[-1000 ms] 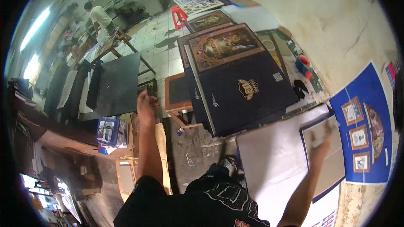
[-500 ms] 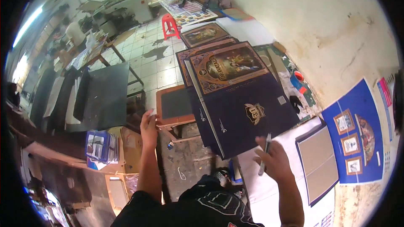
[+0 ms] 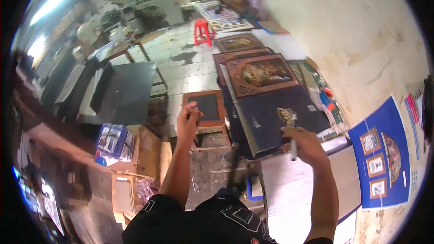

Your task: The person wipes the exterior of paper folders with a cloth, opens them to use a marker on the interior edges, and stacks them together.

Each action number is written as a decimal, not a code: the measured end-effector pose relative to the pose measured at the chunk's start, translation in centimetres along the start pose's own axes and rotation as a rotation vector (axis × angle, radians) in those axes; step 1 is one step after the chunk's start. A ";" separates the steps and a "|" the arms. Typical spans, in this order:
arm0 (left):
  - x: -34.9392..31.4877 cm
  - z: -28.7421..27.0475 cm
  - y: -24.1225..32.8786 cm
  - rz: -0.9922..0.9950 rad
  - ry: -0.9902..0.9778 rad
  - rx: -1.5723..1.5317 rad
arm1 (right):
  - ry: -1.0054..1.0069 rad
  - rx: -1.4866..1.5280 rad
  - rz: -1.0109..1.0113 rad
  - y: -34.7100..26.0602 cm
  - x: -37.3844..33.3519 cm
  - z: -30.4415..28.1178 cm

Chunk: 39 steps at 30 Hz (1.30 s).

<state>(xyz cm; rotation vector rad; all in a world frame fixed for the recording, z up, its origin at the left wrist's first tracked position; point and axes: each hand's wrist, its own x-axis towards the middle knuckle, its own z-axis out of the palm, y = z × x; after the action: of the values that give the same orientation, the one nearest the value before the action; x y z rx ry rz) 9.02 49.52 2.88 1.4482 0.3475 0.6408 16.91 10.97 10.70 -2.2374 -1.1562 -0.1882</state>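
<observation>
My right hand (image 3: 305,143) is closed around a slim, pale grey pen-like tool (image 3: 293,147), held upright at the near right edge of a stack of dark folders. The top dark blue folder (image 3: 266,129) bears a gold emblem, and a brown box-like panel with a colourful picture (image 3: 261,74) rests on its far part. My left hand (image 3: 187,117) hovers by the left side of a brown wooden stool (image 3: 202,125) with a dark top. Its fingers are curled inward; whether they hold anything is hidden by blur.
A white-covered table (image 3: 289,185) runs along the right wall, with a blue poster (image 3: 384,153) beside it. On the left stand a dark table (image 3: 126,92) and a cardboard box (image 3: 147,151) next to a blue container (image 3: 113,140). A red plastic stool (image 3: 203,32) stands farther back.
The view has turned, so the far objects sit more to the right and lower. My left hand has risen and shifted right toward the stool. My right hand still grips the tool.
</observation>
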 end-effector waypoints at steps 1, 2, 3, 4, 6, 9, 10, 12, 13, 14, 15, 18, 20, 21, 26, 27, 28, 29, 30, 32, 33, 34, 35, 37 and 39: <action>-0.4 -0.2 -0.5 -0.033 0.035 -0.044 | 0.073 0.002 -0.122 0.6 0.4 -0.7; -0.8 -0.1 -0.9 -0.006 0.013 -0.045 | 0.121 -0.061 -0.082 0.5 0.4 -2.1; -1.5 -0.1 -1.2 0.016 -0.005 -0.039 | 0.223 0.094 0.081 0.0 0.2 -2.6; -2.2 0.6 -0.6 -0.017 -0.026 -0.064 | 0.400 0.185 0.168 -0.2 -0.6 -3.6; -3.3 1.8 0.4 -0.040 -0.020 -0.090 | 0.534 -0.116 0.184 -3.1 -1.6 -7.7; -3.3 4.2 0.9 0.090 -0.161 -0.131 | 1.071 -0.330 0.223 -4.4 -7.1 -12.5; -3.2 4.8 1.1 0.134 -0.224 0.007 | 1.244 -0.248 0.426 -5.6 -8.7 -13.5; -3.7 7.0 2.3 0.129 -0.377 -0.021 | 1.291 -0.032 0.415 -6.7 -13.1 -15.8; -3.9 7.2 2.9 0.159 -0.404 0.050 | 1.339 0.058 0.401 -5.2 -16.0 -16.2; -4.0 8.2 3.7 0.088 -0.455 0.110 | 1.354 0.171 0.487 -5.0 -19.1 -16.3; -4.9 10.1 5.7 0.159 -0.617 -0.089 | 1.373 0.293 0.567 -4.9 -22.0 -16.3; -6.6 12.8 4.9 0.266 -0.938 0.005 | 1.476 0.515 0.493 -7.2 -26.9 -14.7; -9.2 15.1 5.6 0.070 -1.189 -0.055 | 1.520 0.476 0.527 -8.6 -32.5 -13.9; -10.4 16.4 5.8 0.043 -1.299 0.020 | 1.582 0.403 0.607 -9.4 -34.8 -13.4; -15.5 21.7 6.7 0.046 -1.534 0.054 | 1.736 0.238 0.789 -14.1 -40.8 -12.0; -16.2 22.4 7.0 0.044 -1.566 0.050 | 1.760 0.216 0.801 -14.8 -41.8 -11.9; -16.9 23.0 7.4 0.018 -1.600 0.044 | 1.772 0.198 0.835 -15.6 -42.7 -12.0; -17.5 23.6 7.5 -0.009 -1.631 0.038 | 1.781 0.183 0.869 -16.3 -43.8 -11.9; -18.1 24.1 7.3 -0.009 -1.656 0.036 | 1.822 0.157 0.806 -16.2 -45.5 -11.5; -19.3 24.9 6.9 0.151 -1.647 -0.036 | 1.847 0.191 0.777 -16.7 -47.4 -10.7; -19.8 25.6 7.0 0.151 -1.661 -0.040 | 1.855 0.242 0.742 -16.9 -48.4 -10.2; -20.4 26.4 7.3 0.149 -1.646 -0.115 | 1.857 0.216 0.779 -17.0 -49.8 -9.1; -20.9 26.8 7.9 0.146 -1.618 -0.185 | 1.859 0.217 0.786 -17.5 -50.1 -8.1; -21.4 27.3 9.0 0.158 -1.626 -0.102 | 1.751 0.261 1.026 -18.5 -50.2 -5.7; -22.6 27.4 10.4 0.173 -1.648 -0.026 | 1.787 0.232 1.051 -18.1 -51.6 -2.2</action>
<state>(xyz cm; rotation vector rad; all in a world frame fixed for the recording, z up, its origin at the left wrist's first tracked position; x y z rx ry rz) 5.23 13.99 12.66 1.5322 -1.0658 -0.5314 -28.33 -18.21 0.79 -1.2431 0.8513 -1.1339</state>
